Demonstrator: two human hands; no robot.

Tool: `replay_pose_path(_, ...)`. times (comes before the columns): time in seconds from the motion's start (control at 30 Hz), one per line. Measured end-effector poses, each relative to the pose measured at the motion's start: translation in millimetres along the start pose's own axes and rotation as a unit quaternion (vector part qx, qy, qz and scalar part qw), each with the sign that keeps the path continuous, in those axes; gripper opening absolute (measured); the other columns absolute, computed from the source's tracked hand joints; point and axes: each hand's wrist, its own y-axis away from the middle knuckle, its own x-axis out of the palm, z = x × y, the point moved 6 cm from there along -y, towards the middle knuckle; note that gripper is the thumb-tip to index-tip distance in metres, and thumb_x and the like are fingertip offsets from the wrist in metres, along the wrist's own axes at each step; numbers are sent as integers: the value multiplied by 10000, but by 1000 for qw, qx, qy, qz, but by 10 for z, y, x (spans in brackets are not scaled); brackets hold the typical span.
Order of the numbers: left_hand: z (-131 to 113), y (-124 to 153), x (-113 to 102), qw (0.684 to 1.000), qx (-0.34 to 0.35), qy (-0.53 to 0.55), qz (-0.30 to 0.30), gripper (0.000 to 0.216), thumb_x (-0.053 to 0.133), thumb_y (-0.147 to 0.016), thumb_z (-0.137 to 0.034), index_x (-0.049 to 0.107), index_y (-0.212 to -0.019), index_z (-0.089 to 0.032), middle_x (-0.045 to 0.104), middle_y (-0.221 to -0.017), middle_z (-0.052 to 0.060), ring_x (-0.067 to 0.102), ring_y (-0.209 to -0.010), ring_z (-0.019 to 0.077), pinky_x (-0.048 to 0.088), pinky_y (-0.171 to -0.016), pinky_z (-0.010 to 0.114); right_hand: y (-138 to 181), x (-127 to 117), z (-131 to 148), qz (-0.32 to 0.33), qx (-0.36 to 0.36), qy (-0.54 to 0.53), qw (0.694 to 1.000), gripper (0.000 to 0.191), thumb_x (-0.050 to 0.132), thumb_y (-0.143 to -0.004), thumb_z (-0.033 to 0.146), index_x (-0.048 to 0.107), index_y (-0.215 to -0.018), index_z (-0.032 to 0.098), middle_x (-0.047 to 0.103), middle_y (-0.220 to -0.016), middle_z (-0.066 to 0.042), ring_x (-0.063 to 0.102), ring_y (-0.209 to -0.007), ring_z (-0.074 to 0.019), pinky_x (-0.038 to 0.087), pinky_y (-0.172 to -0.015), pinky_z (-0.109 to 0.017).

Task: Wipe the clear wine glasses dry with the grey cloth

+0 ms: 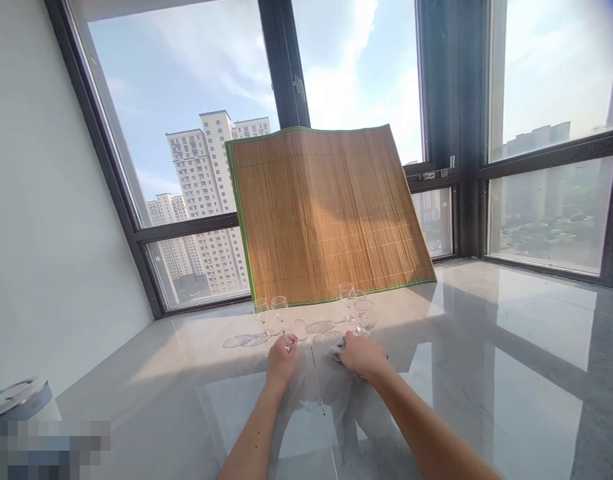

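My left hand is closed at the near side of the glasses, its fingers pinching a small clear stemmed glass that is tilted, its round end pointing right. To the right, my right hand is closed on a crumpled greyish-white cloth, which shows at its fingertips. Two clear stemmed glasses stand upright beyond my left hand, a left one and a right one. Just past my right hand is a cluster of similar glasses, with a rounder one in front and a taller one behind.
A bamboo mat with green edging leans against the dark window frame. Glossy grey tiles form the sill surface and carry reflections. A white lidded container sits at the lower left, beside the pale wall.
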Motion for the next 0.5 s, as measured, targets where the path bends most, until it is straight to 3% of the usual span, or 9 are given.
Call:
replay_pose_path(0.1,-3,3,1,1000,1,1,-1,186,507,-881,-201,678,-950,-218,709,-873,7,606,-709,129,404,-688,221,110,-38,38,71,56,67,994,418,580,-820,315,596,-1220,192,653,-1157,-214,430,-1297,-429,457,-839,-561)
replay_pose_path(0.2,-9,10,-4,1000,-6,3,-1,189,506,-880,-195,678,-957,-215,710,-856,11,619,-733,136,407,-700,221,147,-58,94,77,38,88,992,431,551,-837,276,567,-1259,186,647,-1182,-206,449,-1288,-411,463,-843,-520)
replay_pose_path(0.33,8,11,-2,1000,-22,3,0,220,501,-881,-183,682,-1004,-212,733,-949,36,656,-860,162,424,-755,230,120,34,181,47,-38,99,993,467,549,-799,141,563,-1265,147,675,-1122,-200,603,-1110,-378,463,-816,-444)
replay_pose_path(0.5,35,6,-42,997,-37,-57,-18,393,428,-957,-272,585,-1305,-182,721,-1144,111,647,-1068,225,422,-834,273,86,173,354,-13,-149,-12,989,683,532,-800,101,340,-1454,143,689,-1100,-181,648,-1025,-316,434,-754,-347)
